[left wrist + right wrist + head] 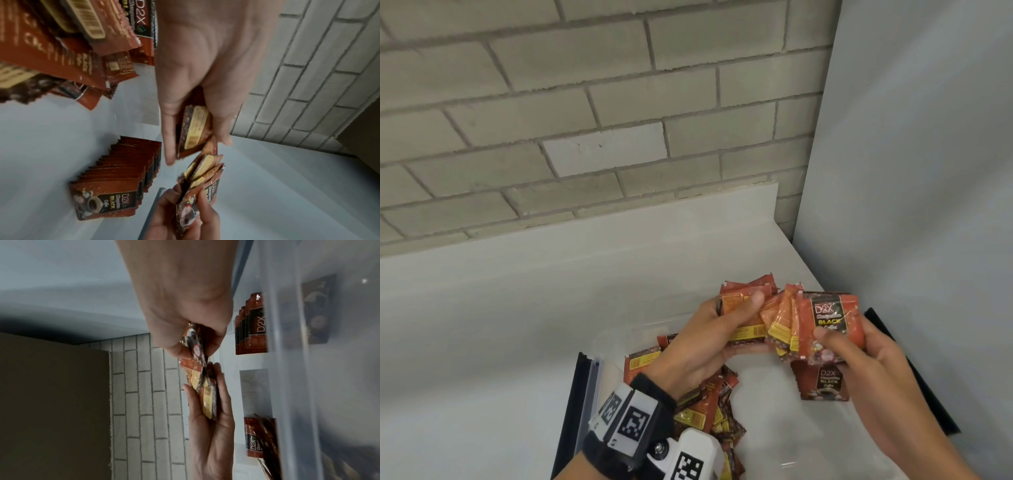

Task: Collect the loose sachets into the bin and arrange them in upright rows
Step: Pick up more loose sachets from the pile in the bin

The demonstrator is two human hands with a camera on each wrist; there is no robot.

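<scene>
We hold two handfuls of coffee sachets above the clear bin, most likely squaring them into one stack before standing them up. Our left hand curls round one bundle; our right hand pinches a fanned bundle. Loose sachets lie heaped in the bin's left side. Only the left wrist view shows the upright row already standing in the bin.
</scene>
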